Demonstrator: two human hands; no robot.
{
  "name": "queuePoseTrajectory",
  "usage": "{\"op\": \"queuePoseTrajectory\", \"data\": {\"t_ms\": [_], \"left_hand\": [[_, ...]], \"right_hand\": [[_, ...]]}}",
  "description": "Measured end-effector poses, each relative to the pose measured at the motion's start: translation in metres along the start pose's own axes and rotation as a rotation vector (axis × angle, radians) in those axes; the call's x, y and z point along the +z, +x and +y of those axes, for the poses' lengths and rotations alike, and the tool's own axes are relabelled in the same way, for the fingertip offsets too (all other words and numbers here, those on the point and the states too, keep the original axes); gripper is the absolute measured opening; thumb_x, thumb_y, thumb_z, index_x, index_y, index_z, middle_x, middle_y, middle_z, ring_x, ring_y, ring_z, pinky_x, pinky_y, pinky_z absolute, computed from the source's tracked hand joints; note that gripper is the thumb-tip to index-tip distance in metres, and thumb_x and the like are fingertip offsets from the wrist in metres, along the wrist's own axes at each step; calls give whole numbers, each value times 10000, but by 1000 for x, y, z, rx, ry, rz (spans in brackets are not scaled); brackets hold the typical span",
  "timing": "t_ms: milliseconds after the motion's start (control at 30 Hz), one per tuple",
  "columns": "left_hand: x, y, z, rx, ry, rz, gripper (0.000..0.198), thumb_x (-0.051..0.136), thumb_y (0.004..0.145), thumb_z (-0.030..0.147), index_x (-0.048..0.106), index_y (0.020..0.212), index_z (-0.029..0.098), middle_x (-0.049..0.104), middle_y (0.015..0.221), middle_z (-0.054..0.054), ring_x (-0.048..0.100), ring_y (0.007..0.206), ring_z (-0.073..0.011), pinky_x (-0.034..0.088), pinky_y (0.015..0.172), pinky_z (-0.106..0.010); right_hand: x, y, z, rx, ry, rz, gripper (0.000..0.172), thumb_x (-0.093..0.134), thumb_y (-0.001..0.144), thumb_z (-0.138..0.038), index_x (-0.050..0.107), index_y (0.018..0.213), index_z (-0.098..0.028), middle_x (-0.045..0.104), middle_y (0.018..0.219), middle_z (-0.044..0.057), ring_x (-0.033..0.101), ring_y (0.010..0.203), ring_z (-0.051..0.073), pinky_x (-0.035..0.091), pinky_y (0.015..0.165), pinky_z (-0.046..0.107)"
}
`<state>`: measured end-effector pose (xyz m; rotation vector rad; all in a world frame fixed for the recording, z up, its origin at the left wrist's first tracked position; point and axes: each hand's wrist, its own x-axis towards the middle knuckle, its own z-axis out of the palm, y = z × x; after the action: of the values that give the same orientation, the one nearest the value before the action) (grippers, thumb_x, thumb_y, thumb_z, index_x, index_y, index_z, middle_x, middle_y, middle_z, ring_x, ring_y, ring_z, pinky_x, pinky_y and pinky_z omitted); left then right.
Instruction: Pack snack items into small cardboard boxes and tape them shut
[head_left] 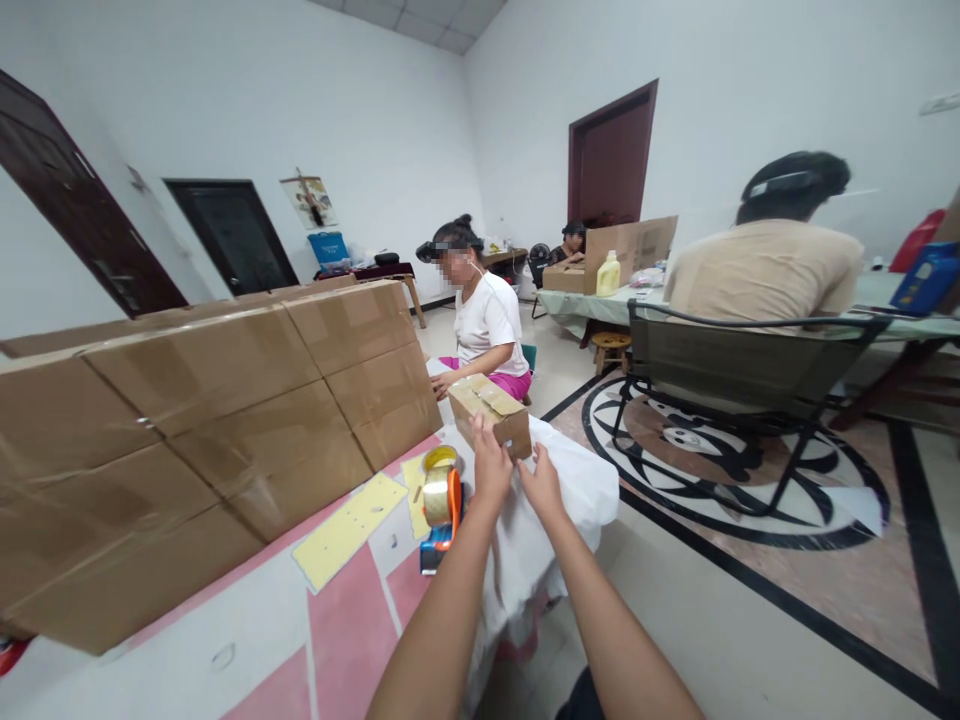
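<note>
A small cardboard box [480, 396] with shiny tape along its top stands near the table's edge, straight ahead. My left hand [489, 458] is at its near left side, fingertips reaching up onto the box. Lower down, my right hand [541, 480] holds the box's near right corner, its thumb towards the left hand. Just left of my left forearm lies a tape dispenser [452, 500] with an orange and blue frame, carrying a roll of clear tape [437, 492]. Another tape roll [441, 458] sits right behind it. The undersides of my fingers are hidden.
Stacked cardboard boxes [247, 430] form a wall along the table's left side. Yellow printed patches mark the pink and white tablecloth [341, 640]. A person in a white shirt [487, 315] sits beyond the box. At right are a chair [735, 370] and another seated person [765, 265].
</note>
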<state>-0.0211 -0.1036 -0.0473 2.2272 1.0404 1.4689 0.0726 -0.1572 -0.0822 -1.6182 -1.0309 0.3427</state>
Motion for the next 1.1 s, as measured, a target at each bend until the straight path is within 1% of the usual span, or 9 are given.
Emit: {"op": "queuePoseTrajectory", "data": {"t_ms": [67, 167, 300, 433, 567, 800, 933, 1100], "left_hand": [[7, 10, -6, -22, 12, 18, 598, 419, 826, 5, 342, 1400, 153, 220, 1614, -209, 27, 1558, -270, 223, 1250, -529], [19, 24, -13, -52, 26, 44, 632, 418, 812, -1, 326, 1419, 145, 212, 1617, -204, -10, 1558, -269, 203, 1255, -526], [30, 39, -23, -81, 44, 53, 648, 440, 795, 3, 329, 1418, 142, 233, 1608, -195, -30, 1557, -276, 205, 1253, -527], [31, 52, -36, -97, 74, 39, 604, 480, 799, 23, 368, 1380, 142, 236, 1604, -203, 17, 1557, -298, 211, 1248, -523], [28, 59, -44, -97, 104, 12, 580, 523, 806, 46, 383, 1358, 151, 248, 1599, -204, 73, 1553, -305, 243, 1237, -499], [21, 60, -38, -84, 162, 8, 534, 549, 814, 73, 401, 1319, 160, 264, 1587, -199, 112, 1545, -315, 271, 1218, -492], [16, 62, -31, -100, 205, 2, 515, 599, 804, 93, 430, 1285, 171, 304, 1568, -186, 189, 1524, -317, 288, 1208, -473], [10, 65, -21, -154, 265, 8, 529, 640, 776, 76, 464, 1262, 190, 399, 1528, -159, 320, 1459, -315, 329, 1173, -478]], "right_hand": [[5, 0, -1, 14, -84, -1, 524, 535, 860, -248, 494, 1349, -62, 596, 1347, 225, 574, 1256, 311, 436, 1048, 407], [12, -1, -7, 23, -243, -13, 507, 533, 864, -214, 514, 1351, -75, 623, 1322, 198, 572, 1263, 299, 412, 1063, 374], [17, -2, -18, 58, -325, -31, 491, 540, 877, -225, 526, 1351, -97, 639, 1300, 190, 562, 1279, 302, 393, 1066, 375], [19, -3, -26, 102, -344, -41, 455, 547, 882, -243, 549, 1327, -148, 643, 1302, 165, 547, 1298, 309, 368, 1085, 395], [17, -3, -28, 116, -332, -60, 473, 548, 887, -250, 544, 1335, -98, 629, 1306, 193, 562, 1274, 323, 395, 1062, 398], [10, -8, -31, 111, -307, -95, 445, 560, 890, -255, 579, 1300, -83, 632, 1281, 196, 588, 1236, 314, 435, 1018, 372], [9, -9, -33, 121, -313, -105, 458, 570, 890, -257, 569, 1313, -82, 627, 1283, 195, 593, 1218, 317, 433, 1008, 378], [11, -9, -35, 137, -326, -109, 450, 586, 885, -265, 580, 1304, -102, 622, 1286, 195, 594, 1207, 324, 424, 996, 384]]}}
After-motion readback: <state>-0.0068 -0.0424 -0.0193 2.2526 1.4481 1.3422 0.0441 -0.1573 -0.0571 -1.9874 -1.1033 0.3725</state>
